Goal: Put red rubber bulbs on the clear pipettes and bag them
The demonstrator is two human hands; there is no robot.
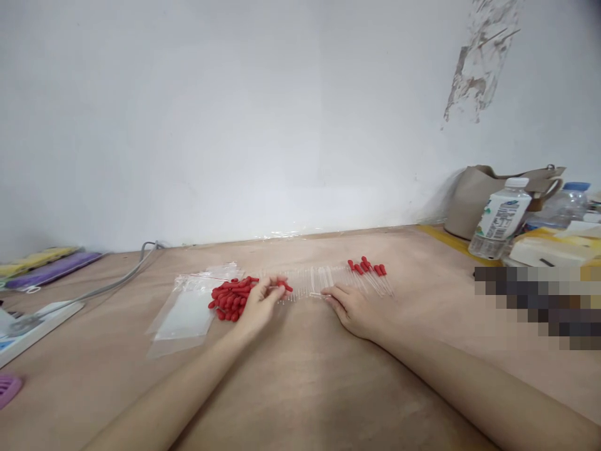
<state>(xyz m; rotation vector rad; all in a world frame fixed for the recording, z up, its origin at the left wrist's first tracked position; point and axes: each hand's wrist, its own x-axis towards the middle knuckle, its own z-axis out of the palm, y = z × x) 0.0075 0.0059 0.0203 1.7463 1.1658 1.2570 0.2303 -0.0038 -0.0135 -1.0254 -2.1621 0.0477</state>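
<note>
My left hand is closed in a pinch on a red rubber dropper bulb. Just left of it lies a pile of the same red bulbs. My right hand has its fingertips closed around the end of a clear glass dropper tube, which points toward the left hand; bulb and tube are apart. Behind both hands a row of loose clear tubes lies on the table. Several droppers with red bulbs fitted rest beyond the right hand.
Clear plastic bags lie left of the pile. A grey cable runs to a white power strip. At right stand a water bottle and a beige bag. The wall borders the table's back.
</note>
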